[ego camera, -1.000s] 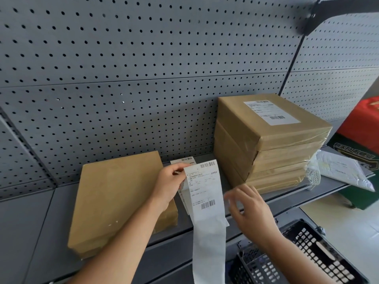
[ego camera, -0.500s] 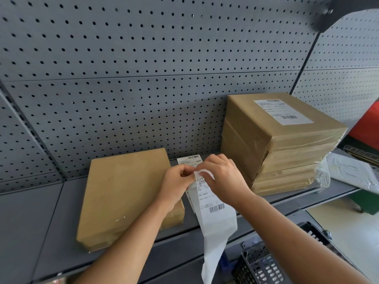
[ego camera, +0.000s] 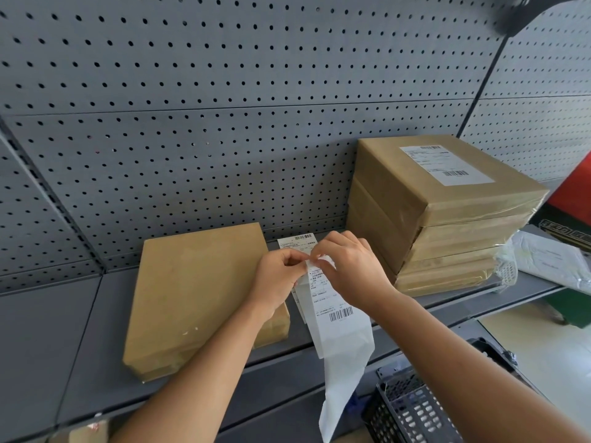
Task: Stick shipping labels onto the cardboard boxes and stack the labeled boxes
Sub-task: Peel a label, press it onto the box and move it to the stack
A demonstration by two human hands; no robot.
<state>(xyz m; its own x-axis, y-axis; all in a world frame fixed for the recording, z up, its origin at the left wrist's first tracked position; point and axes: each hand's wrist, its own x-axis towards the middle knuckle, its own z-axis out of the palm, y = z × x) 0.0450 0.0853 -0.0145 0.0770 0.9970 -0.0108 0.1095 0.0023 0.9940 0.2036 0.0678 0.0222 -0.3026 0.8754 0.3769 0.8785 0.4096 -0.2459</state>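
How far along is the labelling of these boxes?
Done: the stack of brown cardboard boxes, its top box bearing a white shipping label. In hand: the left hand and right hand pinch a long white label strip, apparently peeling one. Left: the flat unlabelled brown cardboard box needs its label, then stacking.

Soft, even light, faint shadows. The grey perforated metal back panel (ego camera: 224, 123) bows toward the edges; at its upper right a dark shape (ego camera: 524, 11) is blurred.

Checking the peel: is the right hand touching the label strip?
Touching. The head view shows the right hand pinching the label strip at its top edge.
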